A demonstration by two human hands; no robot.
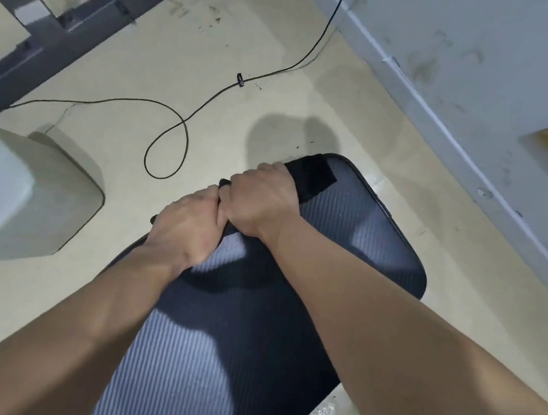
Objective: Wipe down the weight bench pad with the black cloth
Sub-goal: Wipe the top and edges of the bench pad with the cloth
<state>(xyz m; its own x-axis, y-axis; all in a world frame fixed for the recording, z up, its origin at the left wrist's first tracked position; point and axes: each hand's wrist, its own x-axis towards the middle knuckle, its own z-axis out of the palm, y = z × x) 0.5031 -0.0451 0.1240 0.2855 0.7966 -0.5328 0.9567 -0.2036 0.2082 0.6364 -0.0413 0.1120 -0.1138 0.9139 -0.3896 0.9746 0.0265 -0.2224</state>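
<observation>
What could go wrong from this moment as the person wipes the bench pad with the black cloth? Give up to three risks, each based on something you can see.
1. Both hands, left hand and right hand, press the cloth at the far left corner of the pad, so it may slip over the edge.
2. The cable loops on the floor beside the bench: possibly a trip hazard.
3. Most of the pad lies outside the cloth, so parts could be missed.
</observation>
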